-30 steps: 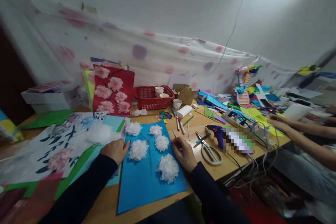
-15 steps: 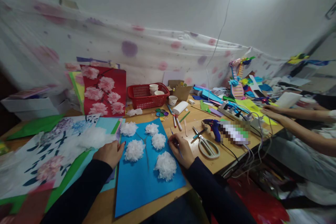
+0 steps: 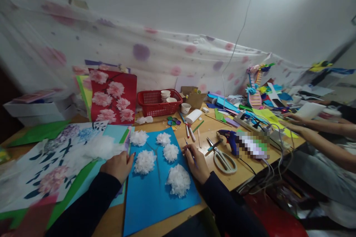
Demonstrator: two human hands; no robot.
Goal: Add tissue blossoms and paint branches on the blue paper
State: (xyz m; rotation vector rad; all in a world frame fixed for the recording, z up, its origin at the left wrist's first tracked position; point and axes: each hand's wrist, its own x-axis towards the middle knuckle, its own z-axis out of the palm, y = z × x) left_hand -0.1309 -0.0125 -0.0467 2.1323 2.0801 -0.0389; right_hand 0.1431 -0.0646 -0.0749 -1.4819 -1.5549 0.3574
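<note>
A blue paper sheet [image 3: 144, 207] lies in front of me. Several white ruffled paper flowers [image 3: 178, 180] sit on it, and thin dark branch lines [image 3: 158, 166] run between them. My left hand [image 3: 118, 166] is at the sheet's left edge, thumb and curled fingers closed on it. At the right edge, my right hand [image 3: 197, 164] grips a slim paintbrush [image 3: 195, 162], its tip pointing away from me; the fingers hide part of it. Scissors [image 3: 224, 161] lie with blades apart to the right of that hand, beside a blue glue gun [image 3: 230, 140].
Behind the sheet are a red basket [image 3: 160, 109] with paper cups, small paint pots [image 3: 174, 121] and markers [image 3: 191, 133]. A red flower picture [image 3: 112, 96] stands at the back. Painted paper [image 3: 36, 170] lies left. A power strip [image 3: 250, 126] and another person's arms [image 3: 322, 133] are at right.
The whole view has shifted slightly, so things appear a little further right and lower. Both hands stay by the sheet's edges, and the paintbrush remains in my right hand.
</note>
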